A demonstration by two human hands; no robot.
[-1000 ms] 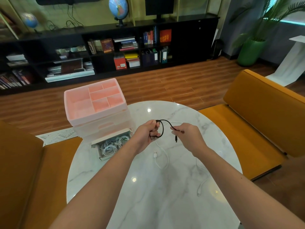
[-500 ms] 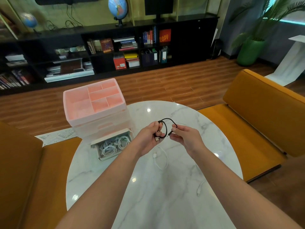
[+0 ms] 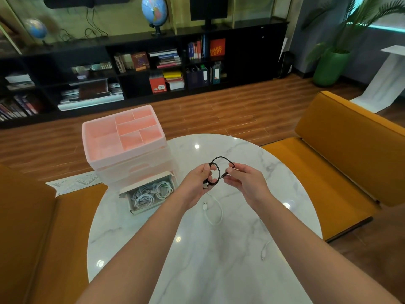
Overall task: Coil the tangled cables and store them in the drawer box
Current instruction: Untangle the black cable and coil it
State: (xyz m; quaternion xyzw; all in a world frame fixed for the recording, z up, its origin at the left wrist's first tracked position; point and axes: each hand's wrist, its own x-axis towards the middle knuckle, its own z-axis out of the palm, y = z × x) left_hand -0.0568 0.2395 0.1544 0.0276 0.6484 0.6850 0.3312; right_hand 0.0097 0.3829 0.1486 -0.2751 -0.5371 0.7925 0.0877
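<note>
I hold a short black cable above the round marble table. My left hand pinches its small coil, with the USB plug hanging below my fingers. My right hand holds the cable's other end close beside the coil. Under my hands a white cable lies loose on the table, and its far plug shows near my right forearm. The pink drawer box stands at the table's left back. Its bottom drawer is pulled out and holds several coiled white cables.
Orange sofa seats flank the table on the right and the left. A low black bookshelf runs along the far wall across a wooden floor. A green plant pot stands at the back right.
My right hand has brought the free end of the black cable in toward my left hand, and the loop has tightened into a coil. The camera has dipped slightly.
</note>
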